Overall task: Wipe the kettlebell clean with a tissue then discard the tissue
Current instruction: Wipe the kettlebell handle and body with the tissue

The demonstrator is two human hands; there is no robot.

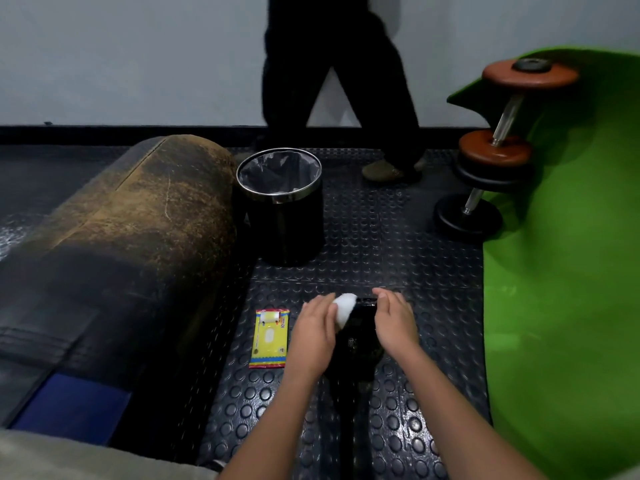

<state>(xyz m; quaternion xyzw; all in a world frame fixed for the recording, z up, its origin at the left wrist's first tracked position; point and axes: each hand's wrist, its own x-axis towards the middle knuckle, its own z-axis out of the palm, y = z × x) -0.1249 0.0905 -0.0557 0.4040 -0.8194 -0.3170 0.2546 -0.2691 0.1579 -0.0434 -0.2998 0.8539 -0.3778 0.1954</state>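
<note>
Your left hand [313, 336] pinches the tissue [344, 309] in a loose bunch and presses it against the upper left side of the kettlebell [356, 344], close to the handle. Your right hand [394, 320] lies over the right side of the kettlebell with its fingers curved down onto the black top; whether they close round the handle or only rest on it you cannot tell from this view, as the metal is dark and half hidden.

You have the kettlebell standing on the studded mat [367, 237] between your two hands, straight in front of you. Judge it as heavy and rigid: it will not slide under a wipe, so you need only a light steadying hold. If you must turn it, take the handle at the top, since the rounded body looks smooth and glossy and would likely slip in a bare palm.

You should treat the tissue as the opposite: soft, light, easily torn and quick to shred on a rough casting. Keep it wadded under your fingertips rather than stretched flat.

Your bin [280, 199] stands open and lined, beyond the kettlebell and a little to the left, well apart from it. The pack [269, 337] lies just left of your left hand.
</note>
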